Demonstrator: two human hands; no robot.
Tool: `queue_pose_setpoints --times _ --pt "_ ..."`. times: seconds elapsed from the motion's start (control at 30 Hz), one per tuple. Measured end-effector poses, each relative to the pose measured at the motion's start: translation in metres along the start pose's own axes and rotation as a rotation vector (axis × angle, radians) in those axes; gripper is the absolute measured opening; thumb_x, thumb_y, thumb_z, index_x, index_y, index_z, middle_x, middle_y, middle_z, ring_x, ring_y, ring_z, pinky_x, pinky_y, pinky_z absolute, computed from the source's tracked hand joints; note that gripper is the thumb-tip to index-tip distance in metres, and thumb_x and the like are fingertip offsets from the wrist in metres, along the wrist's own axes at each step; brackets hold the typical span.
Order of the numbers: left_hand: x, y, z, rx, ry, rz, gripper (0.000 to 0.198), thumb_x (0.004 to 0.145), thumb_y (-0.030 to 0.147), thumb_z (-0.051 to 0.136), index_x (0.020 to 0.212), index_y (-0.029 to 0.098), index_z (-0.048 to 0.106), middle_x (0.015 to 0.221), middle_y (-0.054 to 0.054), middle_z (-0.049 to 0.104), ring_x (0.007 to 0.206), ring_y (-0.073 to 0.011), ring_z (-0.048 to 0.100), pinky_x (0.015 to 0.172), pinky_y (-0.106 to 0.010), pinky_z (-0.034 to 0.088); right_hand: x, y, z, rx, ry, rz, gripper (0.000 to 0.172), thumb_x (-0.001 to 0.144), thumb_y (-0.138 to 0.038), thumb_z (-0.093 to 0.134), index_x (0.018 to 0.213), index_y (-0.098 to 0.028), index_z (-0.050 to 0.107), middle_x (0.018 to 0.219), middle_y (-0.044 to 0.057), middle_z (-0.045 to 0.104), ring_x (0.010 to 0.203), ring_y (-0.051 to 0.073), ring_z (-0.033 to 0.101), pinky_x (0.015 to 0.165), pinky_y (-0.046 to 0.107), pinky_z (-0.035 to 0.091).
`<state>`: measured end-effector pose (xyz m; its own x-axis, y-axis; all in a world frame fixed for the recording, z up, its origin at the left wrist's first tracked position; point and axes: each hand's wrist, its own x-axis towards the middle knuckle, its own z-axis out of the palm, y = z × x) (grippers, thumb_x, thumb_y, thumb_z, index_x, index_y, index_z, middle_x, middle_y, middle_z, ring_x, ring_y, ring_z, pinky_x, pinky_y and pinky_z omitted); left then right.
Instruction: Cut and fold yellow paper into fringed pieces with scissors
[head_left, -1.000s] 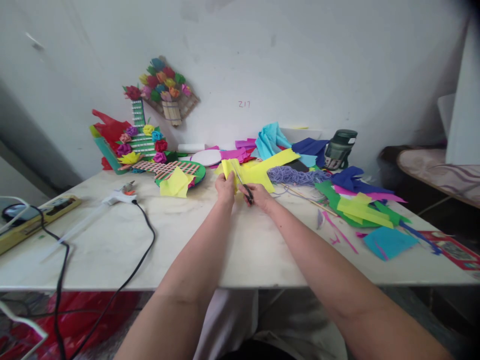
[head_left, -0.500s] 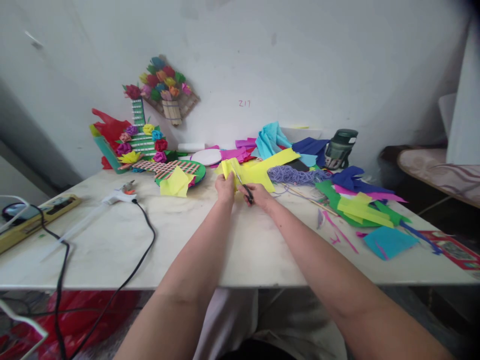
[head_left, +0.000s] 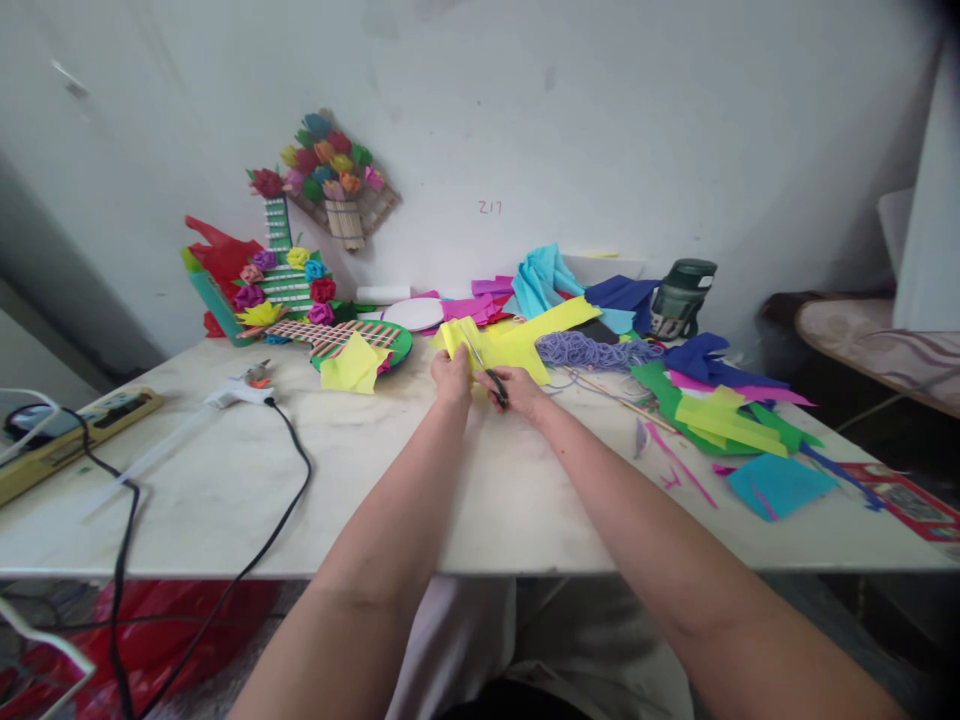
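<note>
My left hand [head_left: 452, 378] pinches the near edge of a folded yellow paper sheet [head_left: 514, 346] lying on the white table [head_left: 360, 480]. Just to its right, my right hand [head_left: 519, 391] is closed round the black handles of a pair of scissors [head_left: 486, 369]. The blades point up and away into the yellow paper between my two hands. Both forearms reach straight out from the near table edge.
A glue gun [head_left: 241, 391] with a black cord lies at left, beside a yellow power strip [head_left: 67, 435]. Paper-flower crafts [head_left: 289, 285] stand at the back left. Coloured paper scraps [head_left: 724, 410], purple yarn [head_left: 585, 351] and a green jug [head_left: 681, 296] fill the right.
</note>
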<state>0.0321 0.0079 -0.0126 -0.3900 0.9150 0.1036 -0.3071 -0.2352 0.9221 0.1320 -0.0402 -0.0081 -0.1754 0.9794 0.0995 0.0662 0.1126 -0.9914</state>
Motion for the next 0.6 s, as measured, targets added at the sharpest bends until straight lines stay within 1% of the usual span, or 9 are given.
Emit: queue_pose_setpoints --times 0.2,0.6 --pt "-0.0013 0.0011 0.0001 -0.008 0.007 0.01 0.015 0.063 0.027 0.055 0.069 0.014 0.05 0.058 0.001 0.051 0.048 -0.0093 0.046 0.045 -0.021 0.034 -0.0001 -0.0006 0.0008 -0.015 0.006 -0.007 0.032 0.058 -0.042 0.068 0.057 -0.016 0.049 0.038 -0.007 0.043 0.031 0.005 0.039 0.031 0.018 0.031" --pt "-0.0002 0.0027 0.0007 0.019 0.045 -0.02 0.015 0.065 0.027 0.054 0.072 0.014 0.05 0.059 0.0 0.051 0.05 -0.0103 0.048 0.047 -0.022 0.036 0.0008 0.0001 0.0008 -0.044 0.004 -0.034 0.034 0.059 -0.043 0.067 0.055 -0.016 0.048 0.038 -0.007 0.042 0.03 0.005 0.038 0.031 0.017 0.029"
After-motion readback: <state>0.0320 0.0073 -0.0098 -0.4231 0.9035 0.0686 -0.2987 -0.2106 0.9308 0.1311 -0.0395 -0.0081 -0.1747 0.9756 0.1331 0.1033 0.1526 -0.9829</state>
